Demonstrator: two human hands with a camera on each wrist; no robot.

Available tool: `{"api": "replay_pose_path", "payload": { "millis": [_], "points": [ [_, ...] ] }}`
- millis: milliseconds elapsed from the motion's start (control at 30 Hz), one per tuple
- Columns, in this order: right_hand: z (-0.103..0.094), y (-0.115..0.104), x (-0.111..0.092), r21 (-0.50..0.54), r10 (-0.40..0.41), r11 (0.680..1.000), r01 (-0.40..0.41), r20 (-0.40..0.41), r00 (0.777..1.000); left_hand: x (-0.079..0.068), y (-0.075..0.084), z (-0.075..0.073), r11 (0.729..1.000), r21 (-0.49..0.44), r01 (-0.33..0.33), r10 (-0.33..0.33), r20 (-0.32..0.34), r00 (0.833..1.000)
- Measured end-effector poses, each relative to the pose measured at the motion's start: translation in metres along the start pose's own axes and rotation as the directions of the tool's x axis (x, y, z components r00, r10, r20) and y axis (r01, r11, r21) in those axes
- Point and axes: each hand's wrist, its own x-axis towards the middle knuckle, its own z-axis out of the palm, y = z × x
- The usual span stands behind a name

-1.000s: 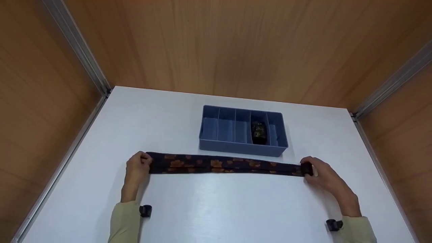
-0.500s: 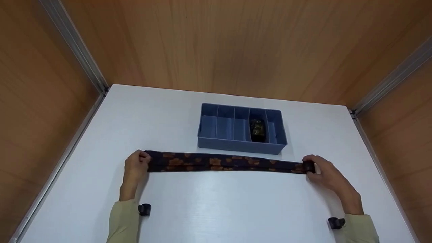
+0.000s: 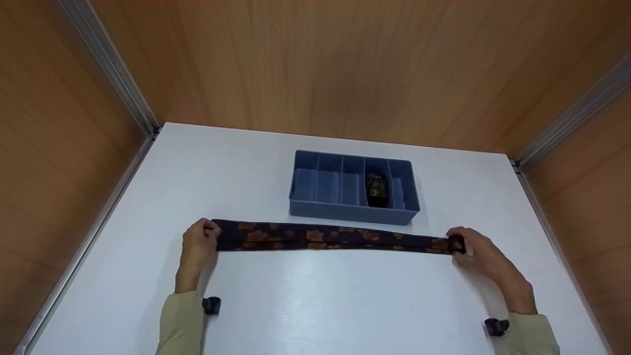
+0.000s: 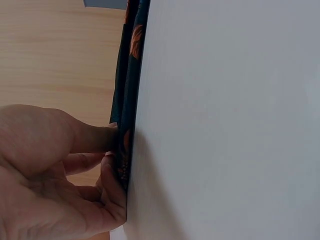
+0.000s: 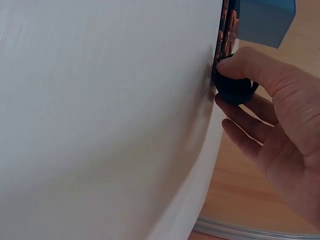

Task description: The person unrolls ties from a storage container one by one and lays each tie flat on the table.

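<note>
A dark navy necktie (image 3: 315, 237) with orange flowers lies stretched sideways across the white table, wider at its left end. My left hand (image 3: 198, 241) pinches that wide end; in the left wrist view the thumb and fingers (image 4: 112, 185) press on the cloth near the table. At the other end the tie winds into a small roll (image 3: 456, 243), which my right hand (image 3: 480, 256) holds between thumb and fingers. The right wrist view shows the dark roll (image 5: 234, 89) from its side, with the thumb on it and the fingers around its outer side.
Behind the tie stands a blue divided box (image 3: 352, 212) with several compartments. A dark rolled bundle (image 3: 377, 191) with gold-toned pattern sits in its second compartment from the right. Wooden panels (image 3: 315, 74) close off the back and both sides of the table (image 3: 315, 301).
My right hand has shifted a little to the right with the roll, and the flat stretch of the tie has grown slightly longer. My left hand keeps its hold on the wide end.
</note>
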Motion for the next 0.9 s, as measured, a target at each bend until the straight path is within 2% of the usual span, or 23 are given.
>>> {"api": "replay_pose_path", "payload": {
  "millis": [300, 900],
  "points": [
    [-0.002, 0.006, -0.004, -0.012, -0.001, 1.0, 0.001, 0.003, 1.0, -0.001, 0.001, 0.001, 1.0, -0.009, 0.025, -0.025, -0.003, 1.0],
    [-0.005, 0.018, -0.014, -0.062, -0.073, 0.996, 0.069, -0.058, 0.996, -0.001, 0.001, 0.001, 1.0, -0.03, -0.001, 0.001, 0.0, 1.0]
  ]
}}
